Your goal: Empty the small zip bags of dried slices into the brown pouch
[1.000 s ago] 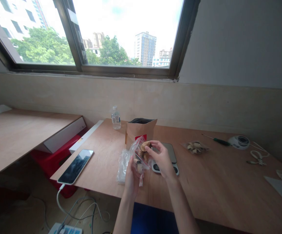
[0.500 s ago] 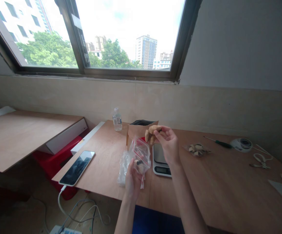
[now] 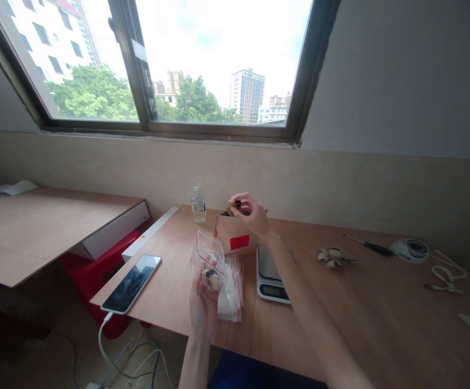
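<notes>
My left hand [image 3: 203, 302] is closed on a clear zip bag [image 3: 208, 249], in which a pale and dark piece, seemingly a dried mushroom [image 3: 210, 280], shows through the plastic. Over the mouth of a brown paper bag [image 3: 224, 232] with a red label, my right hand [image 3: 253, 215] pinches a brownish dried mushroom [image 3: 232, 205]. Beneath my left hand's bag, more flat zip bags [image 3: 231, 302] lie on the table. A kitchen scale [image 3: 272, 275] sits under my right forearm, which hides part of it.
A filled bag of dried mushrooms [image 3: 332, 256] lies right of the scale. Farther right are a screwdriver [image 3: 375, 247], a white dome camera [image 3: 410, 250] and a cable [image 3: 445, 276]. A water bottle [image 3: 198, 205] stands behind; a charging phone [image 3: 132, 283] lies at the left edge.
My right hand has moved left and away from me with the mushroom, from above the scale to the paper bag's mouth. My left hand and its zip bag have shifted left, uncovering the flat bags.
</notes>
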The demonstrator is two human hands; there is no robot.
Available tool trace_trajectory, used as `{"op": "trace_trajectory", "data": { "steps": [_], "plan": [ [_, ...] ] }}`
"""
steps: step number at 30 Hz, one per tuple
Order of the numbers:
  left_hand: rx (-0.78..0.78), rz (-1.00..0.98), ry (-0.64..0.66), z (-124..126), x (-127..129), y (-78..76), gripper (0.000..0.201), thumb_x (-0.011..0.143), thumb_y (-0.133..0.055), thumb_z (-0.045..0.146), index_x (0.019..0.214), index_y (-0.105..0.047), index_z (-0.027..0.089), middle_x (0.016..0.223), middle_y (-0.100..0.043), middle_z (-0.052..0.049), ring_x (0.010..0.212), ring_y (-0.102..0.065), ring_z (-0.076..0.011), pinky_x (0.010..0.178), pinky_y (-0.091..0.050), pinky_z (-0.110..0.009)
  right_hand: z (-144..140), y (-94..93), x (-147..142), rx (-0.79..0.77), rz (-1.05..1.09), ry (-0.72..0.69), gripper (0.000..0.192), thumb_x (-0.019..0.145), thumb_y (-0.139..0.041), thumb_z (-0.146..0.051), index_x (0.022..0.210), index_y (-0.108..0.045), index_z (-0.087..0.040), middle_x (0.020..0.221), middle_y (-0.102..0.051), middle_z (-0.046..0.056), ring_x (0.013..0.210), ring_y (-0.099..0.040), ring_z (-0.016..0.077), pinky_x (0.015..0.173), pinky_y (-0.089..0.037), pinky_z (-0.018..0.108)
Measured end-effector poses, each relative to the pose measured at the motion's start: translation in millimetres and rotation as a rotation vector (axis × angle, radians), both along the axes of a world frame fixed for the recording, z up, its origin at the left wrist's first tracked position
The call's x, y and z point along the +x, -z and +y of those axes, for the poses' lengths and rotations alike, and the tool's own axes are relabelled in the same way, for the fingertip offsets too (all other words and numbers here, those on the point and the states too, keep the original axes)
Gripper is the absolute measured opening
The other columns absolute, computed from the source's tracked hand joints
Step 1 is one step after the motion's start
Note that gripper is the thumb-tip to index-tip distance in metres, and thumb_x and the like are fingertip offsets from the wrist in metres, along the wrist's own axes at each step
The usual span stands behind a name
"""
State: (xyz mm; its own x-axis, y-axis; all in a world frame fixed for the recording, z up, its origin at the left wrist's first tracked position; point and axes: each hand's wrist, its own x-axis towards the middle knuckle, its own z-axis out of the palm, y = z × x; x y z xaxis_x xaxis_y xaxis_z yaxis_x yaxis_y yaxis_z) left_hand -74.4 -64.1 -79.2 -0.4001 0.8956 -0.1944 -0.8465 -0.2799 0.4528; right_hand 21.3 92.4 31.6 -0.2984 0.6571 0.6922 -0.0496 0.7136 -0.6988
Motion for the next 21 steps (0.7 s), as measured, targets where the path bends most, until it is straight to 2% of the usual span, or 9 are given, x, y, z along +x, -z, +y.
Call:
{"op": "trace_trajectory", "data": {
  "steps": [4,8,12,17,21],
  "plan": [
    [0.001,0.011,0.008,1.1,-1.0,1.4,0.031,0.082,-0.053,0.023,0.111,-0.061,0.015,0.095,-0.07,-0.007,0.071,-0.066,-0.0136,0.059,-0.053,-0.021,0.1,9.8,0.1,0.042,-0.093,-0.027,0.016,0.076,-0.057,-0.029,0.09,-0.056,-0.021,0.083,-0.062,0.0,0.072,-0.06,0.0122,0.067,-0.051,0.025],
    [0.011,0.002,0.011,2.9,1.9,0.2,0.031,0.082,-0.053,0.023,0.111,-0.061,0.015,0.098,-0.069,-0.008,0.075,-0.066,-0.015,0.062,-0.053,-0.023,0.5,6.8,2.9,0.078,-0.134,-0.075,0.013,0.077,-0.056,-0.025,0.089,-0.054,-0.02,0.086,-0.062,0.002,0.078,-0.062,0.0139,0.074,-0.051,0.029],
    [-0.012,-0.001,0.023,3.2,5.1,-2.1,0.031,0.08,-0.055,0.023,0.11,-0.062,0.014,0.096,-0.07,-0.009,0.074,-0.066,-0.0152,0.061,-0.053,-0.023,-0.3,4.4,7.7,0.068,-0.213,-0.093,0.012,0.079,-0.054,-0.023,0.09,-0.053,-0.02,0.082,-0.061,0.001,0.074,-0.061,0.0133,0.07,-0.051,0.027],
    [-0.029,0.009,0.024,1.6,4.9,-2.6,0.029,0.079,-0.056,0.024,0.106,-0.063,0.014,0.096,-0.07,-0.008,0.072,-0.066,-0.0149,0.059,-0.053,-0.023,-1.0,6.8,16.3,0.107,-0.302,-0.026,0.015,0.081,-0.051,-0.022,0.095,-0.055,-0.02,0.08,-0.061,-0.001,0.066,-0.057,0.011,0.062,-0.047,0.023],
    [-0.043,0.017,0.023,1.5,3.2,-0.7,0.028,0.078,-0.058,0.025,0.103,-0.065,0.013,0.094,-0.07,-0.008,0.072,-0.066,-0.0147,0.063,-0.054,-0.024,-5.4,3.9,24.6,0.177,-0.371,0.049,0.016,0.082,-0.05,-0.021,0.096,-0.058,-0.021,0.085,-0.063,0.0,0.069,-0.056,0.0119,0.067,-0.046,0.025]
  ]
}}
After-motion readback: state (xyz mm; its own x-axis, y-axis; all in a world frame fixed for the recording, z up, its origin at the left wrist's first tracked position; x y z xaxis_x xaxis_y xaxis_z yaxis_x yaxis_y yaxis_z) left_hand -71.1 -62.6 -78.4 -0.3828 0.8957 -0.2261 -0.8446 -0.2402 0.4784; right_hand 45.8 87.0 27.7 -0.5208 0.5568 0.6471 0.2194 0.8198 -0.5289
